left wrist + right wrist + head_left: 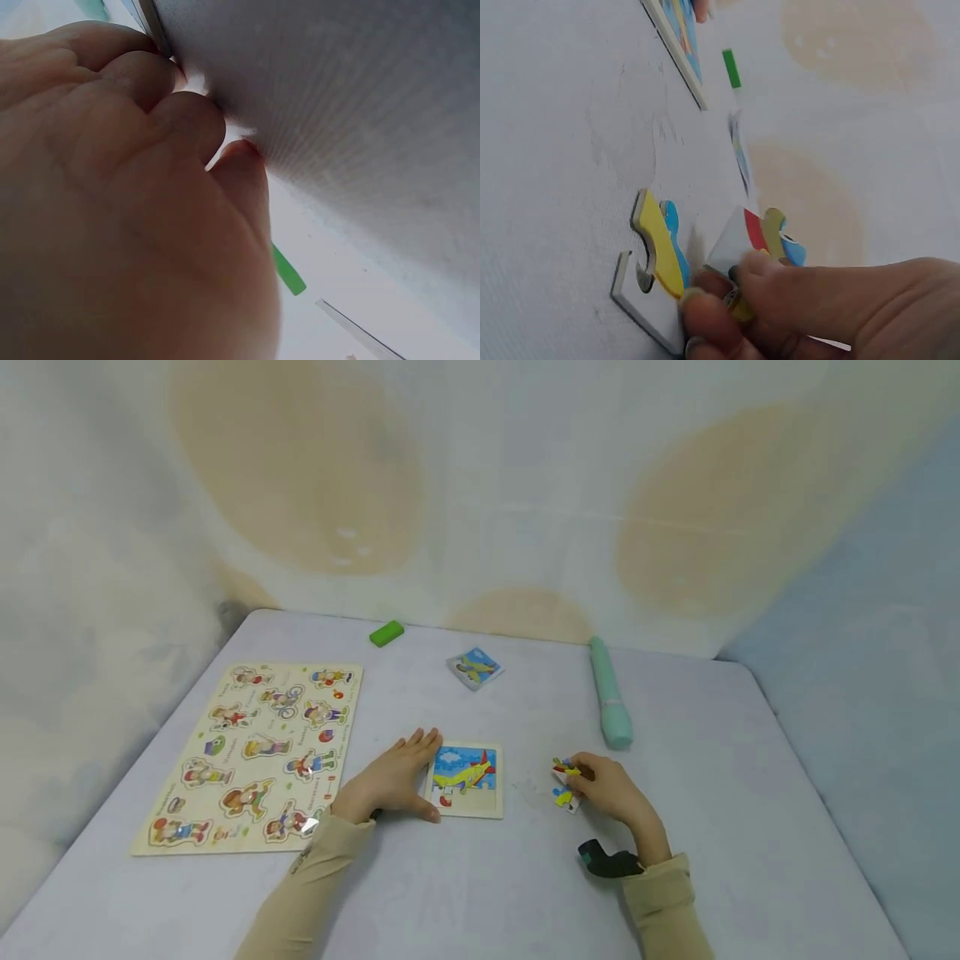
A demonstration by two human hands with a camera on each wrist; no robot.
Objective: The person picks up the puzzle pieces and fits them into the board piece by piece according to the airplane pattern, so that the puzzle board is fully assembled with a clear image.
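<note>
A small airplane puzzle board (491, 817) lies flat on the table in front of the person. Part of its yellow plane picture is filled in. Along its left side rests the left hand (390, 778), fingers spread at the edge and thumb near the lower left corner. The right hand (611, 787) is to the right of the board. Between its thumb and fingers it pinches a puzzle piece (731, 244) with red and white parts. Just below the fingertips, a second piece (666, 247), yellow, blue and white, lies on the table.
A large wooden board with children's figures (251, 710) lies at the left. Toward the back are a green block (386, 633), a small airplane picture card (475, 667) and a mint-green tapered object (611, 697). A wall rises behind the table.
</note>
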